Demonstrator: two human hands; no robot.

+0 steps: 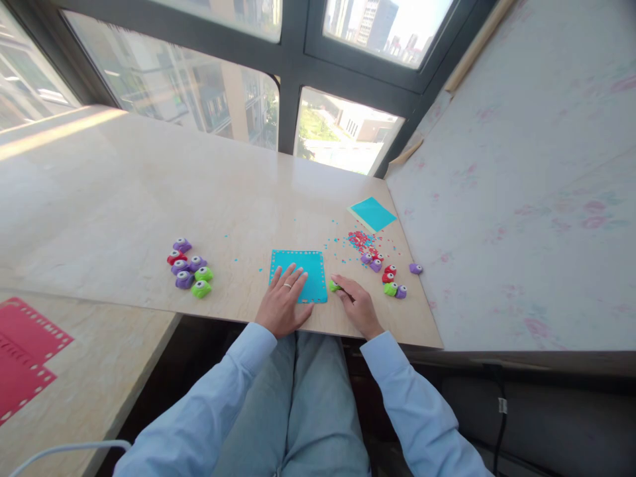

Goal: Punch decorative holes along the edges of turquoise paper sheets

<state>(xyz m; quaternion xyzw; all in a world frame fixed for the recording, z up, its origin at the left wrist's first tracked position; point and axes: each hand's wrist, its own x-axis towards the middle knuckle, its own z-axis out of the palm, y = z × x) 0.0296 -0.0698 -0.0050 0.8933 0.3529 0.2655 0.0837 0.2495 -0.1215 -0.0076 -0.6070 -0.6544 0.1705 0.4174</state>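
Blue sheet [314, 277], partly hidden under spread left hand [283, 301]; green punch [332, 286], half-covered, pinched in right hand [358, 307]; red sheets [27, 334] cropped.

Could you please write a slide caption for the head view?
Left hand resting on a blue paper sheet with punched edges, right hand gripping a green one-eyed craft punch beside it, confetti nearby.

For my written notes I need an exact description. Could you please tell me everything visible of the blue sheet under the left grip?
The blue sheet is thin, roughly square and paper-like. Small holes line its top and right edges; more show on the left, and notches interrupt the bottom edge. It lies flat on the pale table, near the front edge. The left grip, a bare hand with spread fingers, rests on it, hiding its lower left part.
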